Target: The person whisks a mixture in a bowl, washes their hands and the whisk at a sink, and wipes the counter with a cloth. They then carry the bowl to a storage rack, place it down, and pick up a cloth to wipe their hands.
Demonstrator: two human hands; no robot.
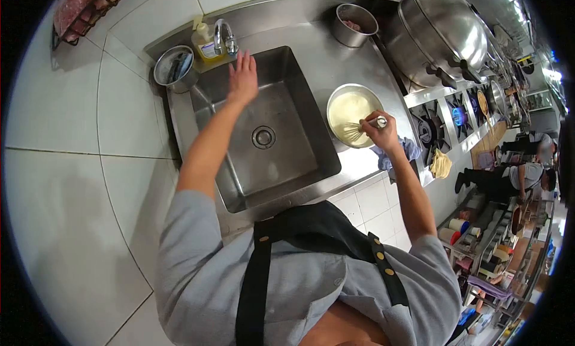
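My right hand (pixel 381 130) is closed around the handle of a wire whisk (pixel 352 132). The whisk's wires dip into a pale, creamy mixture (pixel 350 106) inside a round metal bowl (pixel 330 119), which stands on the steel counter right of the sink. My left hand (pixel 244 77) stretches over the far side of the sink basin (pixel 281 118) with its fingers extended, holding nothing. Just beyond its fingertips is the chrome faucet (pixel 226 37); whether they touch cannot be made out. No water shows in the basin.
A soap pump bottle (pixel 207 43) and a metal container (pixel 173 82) stand by the faucet. Farther right are a metal pot (pixel 354 35), a large lidded steamer (pixel 440 31), a lit burner (pixel 459 116) and a blue cloth (pixel 410 148). Other people (pixel 521 178) stand farther off.
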